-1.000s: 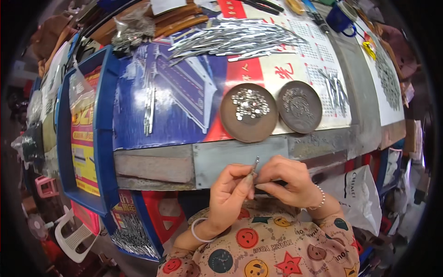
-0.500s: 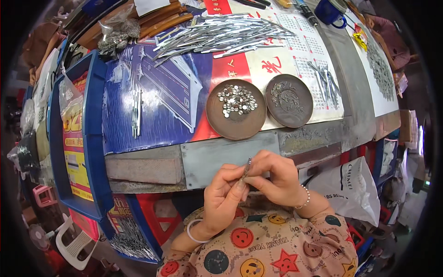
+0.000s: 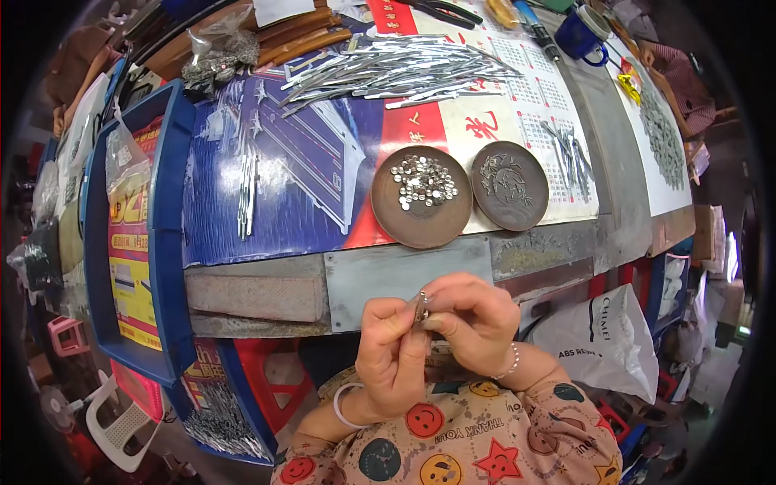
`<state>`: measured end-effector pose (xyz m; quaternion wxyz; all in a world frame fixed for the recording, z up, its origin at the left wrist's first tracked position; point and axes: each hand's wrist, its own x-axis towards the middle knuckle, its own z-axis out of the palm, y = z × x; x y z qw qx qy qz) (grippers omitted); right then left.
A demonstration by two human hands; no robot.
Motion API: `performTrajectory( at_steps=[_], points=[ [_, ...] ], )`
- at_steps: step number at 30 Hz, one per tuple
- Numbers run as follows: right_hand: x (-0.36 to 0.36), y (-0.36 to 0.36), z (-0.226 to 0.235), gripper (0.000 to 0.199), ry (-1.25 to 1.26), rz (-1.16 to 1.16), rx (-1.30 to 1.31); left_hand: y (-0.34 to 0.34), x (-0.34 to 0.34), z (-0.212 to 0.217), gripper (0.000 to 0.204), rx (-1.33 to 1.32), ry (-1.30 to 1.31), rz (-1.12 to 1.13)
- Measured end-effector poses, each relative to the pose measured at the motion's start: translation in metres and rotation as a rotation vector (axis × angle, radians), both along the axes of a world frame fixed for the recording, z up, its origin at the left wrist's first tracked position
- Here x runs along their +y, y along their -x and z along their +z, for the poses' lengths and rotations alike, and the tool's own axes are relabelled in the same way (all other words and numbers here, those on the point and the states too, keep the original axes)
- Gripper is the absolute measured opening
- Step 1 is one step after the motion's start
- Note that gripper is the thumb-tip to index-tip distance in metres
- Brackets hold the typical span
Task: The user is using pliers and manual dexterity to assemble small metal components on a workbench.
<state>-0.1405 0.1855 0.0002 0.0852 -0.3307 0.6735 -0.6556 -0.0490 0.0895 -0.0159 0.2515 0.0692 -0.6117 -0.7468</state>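
Close in front of my chest, my left hand and my right hand meet, both pinching a small narrow metal piece. Fingers cover most of it, so its full shape cannot be made out. Beyond my hands, a round brown dish holds many small shiny metal discs. Touching its right side is a second brown dish with thin bent wire-like pieces in it. Farther back lies a large heap of thin silvery metal strips.
A blue tray stands at the left. Several strips lie on the blue sheet, more on the right. A blue mug and pliers sit at the back. A white plastic bag rests at the right.
Between my fingers the metal piece has turned and now shows less of its length. My right fingers have shifted slightly left and down. The whole view has moved a little.
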Motion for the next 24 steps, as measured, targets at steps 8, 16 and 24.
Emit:
performTrajectory(
  at_steps=[8,16,24],
  points=[
    [-0.007,-0.003,0.004,0.018,-0.117,-0.041,0.323,-0.006,-0.008,-0.001,0.030,0.005,0.234,0.049],
    [0.000,0.001,-0.002,0.025,-0.209,-0.002,0.403,-0.001,0.000,-0.002,0.025,0.048,0.128,0.048],
    [-0.002,0.009,-0.004,0.029,-0.110,-0.073,0.431,-0.005,0.008,-0.001,0.024,-0.004,0.053,-0.005]
  ],
)
